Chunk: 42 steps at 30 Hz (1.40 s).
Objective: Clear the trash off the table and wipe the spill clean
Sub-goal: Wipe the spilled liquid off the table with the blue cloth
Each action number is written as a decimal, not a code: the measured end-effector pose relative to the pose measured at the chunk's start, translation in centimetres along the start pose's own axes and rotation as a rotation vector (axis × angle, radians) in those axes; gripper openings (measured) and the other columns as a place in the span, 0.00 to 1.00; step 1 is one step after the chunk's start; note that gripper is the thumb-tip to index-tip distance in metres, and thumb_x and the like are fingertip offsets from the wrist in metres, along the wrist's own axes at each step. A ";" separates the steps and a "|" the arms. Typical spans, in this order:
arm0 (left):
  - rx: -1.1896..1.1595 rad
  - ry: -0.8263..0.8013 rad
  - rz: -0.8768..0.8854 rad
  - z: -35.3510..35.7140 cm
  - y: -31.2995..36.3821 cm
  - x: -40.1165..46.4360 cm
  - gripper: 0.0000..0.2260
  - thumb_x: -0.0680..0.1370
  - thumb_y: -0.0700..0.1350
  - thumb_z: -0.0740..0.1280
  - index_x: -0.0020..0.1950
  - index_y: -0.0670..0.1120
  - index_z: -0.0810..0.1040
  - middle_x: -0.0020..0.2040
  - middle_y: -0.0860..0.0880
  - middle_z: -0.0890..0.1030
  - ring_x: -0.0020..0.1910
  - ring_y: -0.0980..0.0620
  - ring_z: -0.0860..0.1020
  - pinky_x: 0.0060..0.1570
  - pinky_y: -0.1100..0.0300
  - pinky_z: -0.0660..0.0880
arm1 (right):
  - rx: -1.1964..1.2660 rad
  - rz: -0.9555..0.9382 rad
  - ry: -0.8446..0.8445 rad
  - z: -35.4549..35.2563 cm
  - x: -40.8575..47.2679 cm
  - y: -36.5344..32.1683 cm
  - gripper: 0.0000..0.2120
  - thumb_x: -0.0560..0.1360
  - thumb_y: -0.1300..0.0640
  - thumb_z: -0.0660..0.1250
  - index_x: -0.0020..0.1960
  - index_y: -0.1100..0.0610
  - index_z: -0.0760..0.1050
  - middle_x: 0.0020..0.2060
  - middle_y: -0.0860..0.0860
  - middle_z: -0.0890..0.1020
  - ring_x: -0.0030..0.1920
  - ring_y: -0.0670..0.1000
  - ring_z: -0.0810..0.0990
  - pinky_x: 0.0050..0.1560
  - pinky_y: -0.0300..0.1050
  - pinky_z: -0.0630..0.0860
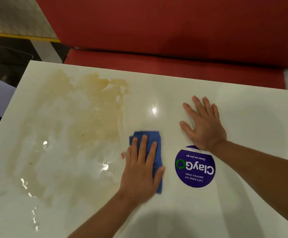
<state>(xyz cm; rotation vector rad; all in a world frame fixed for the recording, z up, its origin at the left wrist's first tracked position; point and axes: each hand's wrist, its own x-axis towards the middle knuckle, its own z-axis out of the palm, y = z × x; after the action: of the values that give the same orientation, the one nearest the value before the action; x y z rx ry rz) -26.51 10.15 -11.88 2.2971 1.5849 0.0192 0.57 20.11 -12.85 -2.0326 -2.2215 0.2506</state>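
Head view:

- The table (pixel 242 117), white and glossy, is filling most of the view; no trash is showing anywhere on it, so the clearing half of the task looks done, as far as this view reaches.
- The spill (pixel 81 117), a tan-brown film, is spreading over the left half of the table, from near the far-left corner down toward the near-left edge; wet glints are showing along its near part.
- Its right border is running as a fairly straight streak just left of the cloth, and the surface right of that line is looking clean. Judgement: wiping is underway, but most of the stain is left.
- The left hand (pixel 140 170) is pressing flat on a folded blue cloth (pixel 155 152) near the middle of the table, fingers straight and spread, not curled round it; the cloth is lying just right of the spill's edge.
- A small pinkish speck (pixel 123 155) is lying just left of that hand; too small to identify.
- The right hand (pixel 203 124) is resting palm-down on bare table, fingers extended and splayed, holding nothing; likely bracing.
- A round purple sticker (pixel 195 168) is sitting between the two forearms, its far edge tucked under the right wrist.
- A red bench seat (pixel 174 31) is running beyond the far edge.
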 end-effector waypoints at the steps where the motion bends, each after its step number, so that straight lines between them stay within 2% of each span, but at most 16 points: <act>1: -0.006 -0.009 0.015 0.2 0.2 -1.1 0.33 0.84 0.64 0.51 0.84 0.50 0.46 0.84 0.46 0.43 0.82 0.42 0.39 0.79 0.42 0.48 | 0.001 -0.001 0.001 0.1 0.0 0.0 0.34 0.81 0.33 0.47 0.82 0.48 0.58 0.83 0.53 0.54 0.82 0.60 0.49 0.81 0.62 0.47; 5: -0.026 -0.032 0.086 -0.6 -0.6 1.6 0.30 0.85 0.63 0.47 0.84 0.52 0.47 0.84 0.47 0.44 0.82 0.42 0.41 0.80 0.44 0.44 | -0.010 -0.004 -0.006 0.3 0.1 0.3 0.33 0.82 0.34 0.49 0.82 0.48 0.58 0.83 0.53 0.53 0.82 0.59 0.48 0.80 0.63 0.48; 9: 0.036 0.005 0.059 -2.5 -2.3 10.9 0.29 0.84 0.59 0.43 0.83 0.47 0.55 0.83 0.42 0.52 0.81 0.36 0.47 0.79 0.41 0.50 | -0.009 -0.006 0.004 0.5 0.0 0.4 0.33 0.82 0.35 0.50 0.82 0.48 0.57 0.83 0.53 0.54 0.83 0.59 0.48 0.80 0.63 0.49; 13: 0.037 -0.007 0.011 -4.2 -2.8 17.7 0.31 0.83 0.60 0.42 0.83 0.46 0.53 0.83 0.40 0.49 0.81 0.35 0.45 0.79 0.40 0.47 | -0.016 -0.003 -0.002 0.5 0.0 0.3 0.32 0.82 0.35 0.51 0.82 0.47 0.57 0.83 0.52 0.53 0.83 0.58 0.47 0.81 0.61 0.47; 17: 0.026 0.018 -0.047 -2.9 -1.4 14.6 0.30 0.84 0.59 0.41 0.84 0.46 0.48 0.83 0.41 0.45 0.81 0.37 0.41 0.80 0.42 0.44 | -0.004 0.007 -0.013 0.3 0.0 0.1 0.33 0.82 0.35 0.48 0.82 0.47 0.56 0.83 0.52 0.53 0.83 0.58 0.47 0.81 0.59 0.45; 21: 0.010 0.039 -0.033 -0.4 1.4 5.3 0.28 0.86 0.56 0.45 0.84 0.45 0.51 0.83 0.40 0.48 0.81 0.35 0.45 0.79 0.41 0.50 | -0.008 0.010 -0.022 0.1 0.1 0.1 0.33 0.82 0.35 0.48 0.82 0.48 0.56 0.83 0.53 0.53 0.83 0.58 0.48 0.81 0.61 0.47; 24: 0.012 -0.002 -0.017 0.5 2.1 1.1 0.28 0.86 0.57 0.45 0.84 0.46 0.50 0.83 0.42 0.48 0.82 0.37 0.46 0.79 0.43 0.48 | -0.022 0.013 -0.029 0.2 0.0 0.1 0.33 0.82 0.35 0.47 0.83 0.48 0.56 0.83 0.53 0.53 0.82 0.59 0.48 0.81 0.62 0.48; 29: -0.017 0.002 0.015 -1.3 1.4 8.9 0.29 0.85 0.59 0.47 0.84 0.48 0.50 0.84 0.43 0.48 0.82 0.38 0.44 0.80 0.43 0.47 | -0.029 0.029 -0.050 0.1 0.1 0.0 0.33 0.82 0.35 0.47 0.83 0.47 0.55 0.83 0.52 0.52 0.83 0.58 0.47 0.81 0.61 0.47; 32: -0.020 0.023 -0.074 -3.3 0.2 16.6 0.29 0.85 0.58 0.47 0.84 0.48 0.48 0.84 0.43 0.45 0.82 0.38 0.42 0.80 0.44 0.43 | -0.010 0.037 -0.052 0.0 0.1 -0.1 0.31 0.82 0.37 0.45 0.83 0.47 0.56 0.83 0.52 0.52 0.83 0.57 0.47 0.81 0.60 0.46; 35: 0.004 0.007 -0.137 -4.5 -0.9 21.0 0.29 0.85 0.58 0.48 0.84 0.47 0.46 0.84 0.42 0.45 0.81 0.37 0.42 0.80 0.42 0.43 | 0.020 0.041 -0.060 -0.2 0.1 -0.3 0.30 0.83 0.39 0.44 0.82 0.47 0.57 0.83 0.51 0.52 0.83 0.57 0.46 0.81 0.59 0.45; 38: -0.009 0.037 -0.104 -3.8 -0.9 18.7 0.29 0.86 0.57 0.47 0.84 0.46 0.47 0.83 0.41 0.45 0.81 0.37 0.42 0.79 0.41 0.45 | 0.039 0.036 -0.058 -0.3 0.1 -0.2 0.29 0.83 0.41 0.44 0.82 0.47 0.57 0.83 0.51 0.53 0.83 0.56 0.46 0.81 0.59 0.45; 42: -0.037 0.090 -0.077 -1.2 0.9 8.2 0.28 0.86 0.55 0.49 0.83 0.44 0.52 0.83 0.40 0.50 0.81 0.36 0.48 0.80 0.41 0.49 | 0.042 0.026 -0.041 -0.2 0.1 -0.1 0.28 0.84 0.41 0.46 0.82 0.48 0.58 0.83 0.52 0.54 0.83 0.57 0.48 0.81 0.60 0.46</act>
<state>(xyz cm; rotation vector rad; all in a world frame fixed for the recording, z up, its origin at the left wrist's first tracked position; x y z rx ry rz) -22.89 17.68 -11.96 2.2350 1.7013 0.1333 0.55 20.23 -12.64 -2.0539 -2.1953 0.3405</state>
